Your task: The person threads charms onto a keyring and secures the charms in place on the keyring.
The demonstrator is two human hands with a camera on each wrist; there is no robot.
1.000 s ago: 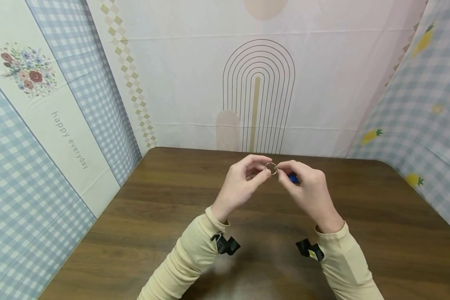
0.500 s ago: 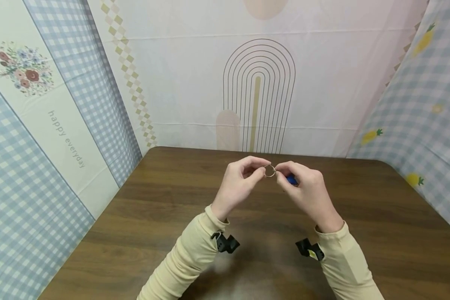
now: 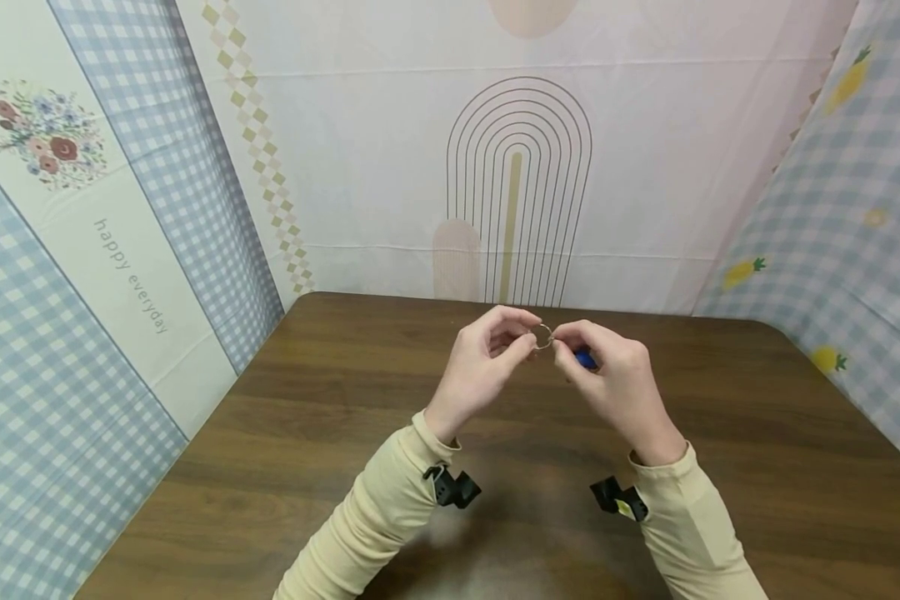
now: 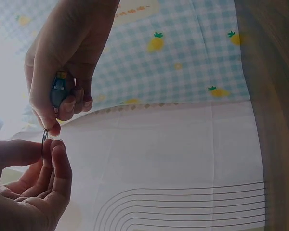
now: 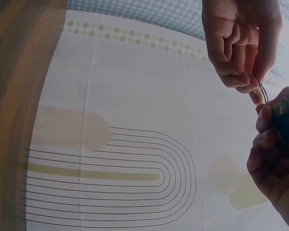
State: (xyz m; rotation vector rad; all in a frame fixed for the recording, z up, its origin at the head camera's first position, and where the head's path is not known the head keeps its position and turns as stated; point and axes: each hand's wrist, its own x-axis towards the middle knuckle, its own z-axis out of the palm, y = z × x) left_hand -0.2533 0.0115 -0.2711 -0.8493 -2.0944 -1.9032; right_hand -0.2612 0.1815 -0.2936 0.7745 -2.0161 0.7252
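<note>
Over the far part of the table, a thin metal split key ring (image 3: 550,332) spans the fingertips of both hands. My left hand (image 3: 474,371) pinches its left side between thumb and fingers. At its opposite side, the thumb and index finger of my right hand (image 3: 617,377) pinch it. A small blue trinket (image 3: 586,359) is tucked inside the right palm. Green and orange parts show on the trinket (image 5: 283,122) in the right wrist view, though fingers hide much of it. The ring (image 4: 44,138) appears nearly edge-on in the left wrist view.
A brown wooden table (image 3: 330,392) lies under both hands. Behind it hangs a white printed cloth (image 3: 367,167), with blue checked cloths at the left and right sides. Black wrist cameras (image 3: 452,487) are strapped over the sleeves.
The key ring dips a little, then rises and turns slightly between the fingertips. Left fingertips now cover more of its left side. Both hands otherwise stay almost in place.
</note>
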